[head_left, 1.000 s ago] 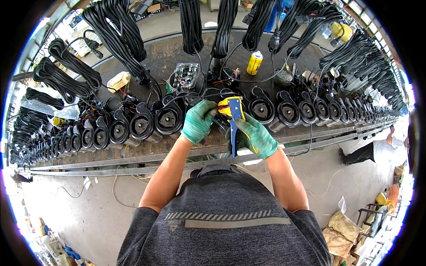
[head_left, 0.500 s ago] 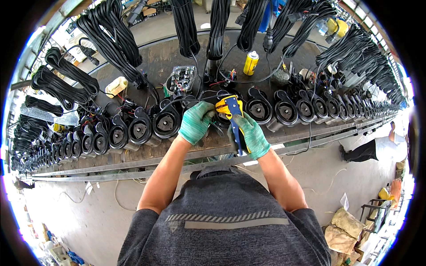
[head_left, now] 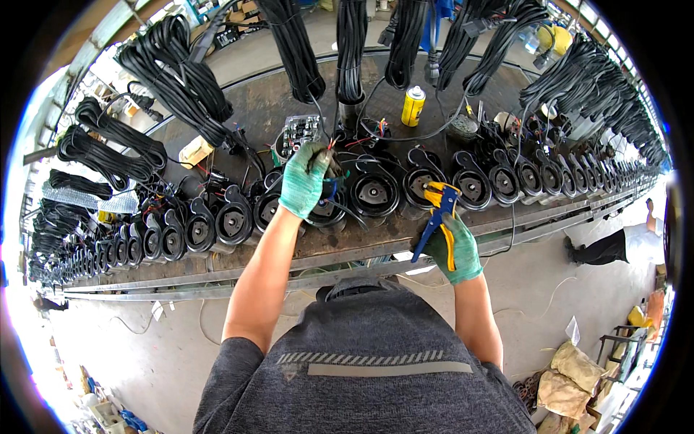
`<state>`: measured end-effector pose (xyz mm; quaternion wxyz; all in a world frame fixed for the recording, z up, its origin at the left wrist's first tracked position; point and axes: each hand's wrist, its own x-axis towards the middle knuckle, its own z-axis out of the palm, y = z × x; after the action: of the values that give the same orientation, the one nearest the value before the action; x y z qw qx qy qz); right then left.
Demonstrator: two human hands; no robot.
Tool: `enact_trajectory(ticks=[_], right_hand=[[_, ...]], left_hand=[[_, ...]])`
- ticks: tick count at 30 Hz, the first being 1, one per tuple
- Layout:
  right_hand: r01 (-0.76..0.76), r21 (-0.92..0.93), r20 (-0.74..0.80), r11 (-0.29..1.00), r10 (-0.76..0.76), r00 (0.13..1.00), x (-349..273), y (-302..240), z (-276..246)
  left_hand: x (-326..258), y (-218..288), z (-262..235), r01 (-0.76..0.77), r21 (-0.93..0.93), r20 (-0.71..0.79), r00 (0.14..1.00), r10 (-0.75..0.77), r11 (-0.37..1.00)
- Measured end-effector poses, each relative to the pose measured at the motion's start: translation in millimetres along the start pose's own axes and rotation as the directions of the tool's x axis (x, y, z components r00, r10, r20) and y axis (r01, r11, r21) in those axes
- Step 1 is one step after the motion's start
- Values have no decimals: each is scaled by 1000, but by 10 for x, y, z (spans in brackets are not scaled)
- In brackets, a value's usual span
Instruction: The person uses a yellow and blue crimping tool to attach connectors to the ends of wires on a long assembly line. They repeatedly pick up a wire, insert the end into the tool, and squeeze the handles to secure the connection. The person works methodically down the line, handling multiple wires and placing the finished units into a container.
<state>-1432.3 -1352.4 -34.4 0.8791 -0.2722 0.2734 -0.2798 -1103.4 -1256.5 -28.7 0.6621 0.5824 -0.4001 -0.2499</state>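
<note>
My left hand (head_left: 301, 184), in a green glove, is closed in a pinch on a dark cable with thin coloured wire ends (head_left: 332, 144) poking up past the fingers. Below those fingers stands one of the black round motor-like housings (head_left: 374, 192) in the row. My right hand (head_left: 458, 250), gloved in green too, grips a yellow and blue wire stripper (head_left: 442, 197) by its handles. The tool's head points up and away, over the front of the row and apart from the wires. Part of the right fingers is hidden behind the handles.
A long row of similar black housings lines the near edge of the dark workbench (head_left: 246, 108). Coiled black cables (head_left: 289, 50) hang above it. Behind the row are a yellow spray can (head_left: 413, 106) and a tray of small metal parts (head_left: 300, 132). Another person (head_left: 614, 246) is at far right.
My right hand has drawn the wire stripper to the right and nearer, off the wires. My left hand has shifted slightly left and up, with wire ends now showing above its fingers.
</note>
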Motion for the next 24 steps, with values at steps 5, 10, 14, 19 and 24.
enact_trajectory(ticks=[5, 10, 14, 19, 24], right_hand=[[24, 37, -119, 999, -19, 993, -171, -44, -533], [72, 99, -221, 992, -49, 974, -422, -111, -980], [76, 105, -350, 992, -35, 936, -561, -147, -1288], [71, 225, -442, 972, 37, 896, -670, -137, -1609], [60, 130, -452, 990, 6, 892, -799, -167, -1830]], left_hand=[[627, -52, -29, -365, 498, 181, 931, 317, 787], [997, -167, 44, -352, 792, 405, 915, 4, 499], [1277, -186, 188, -297, 904, 418, 759, -498, 306], [1775, -462, 636, -302, 940, 339, 757, -559, 162], [2042, -1291, 1089, -152, 984, 180, 859, -479, 97]])
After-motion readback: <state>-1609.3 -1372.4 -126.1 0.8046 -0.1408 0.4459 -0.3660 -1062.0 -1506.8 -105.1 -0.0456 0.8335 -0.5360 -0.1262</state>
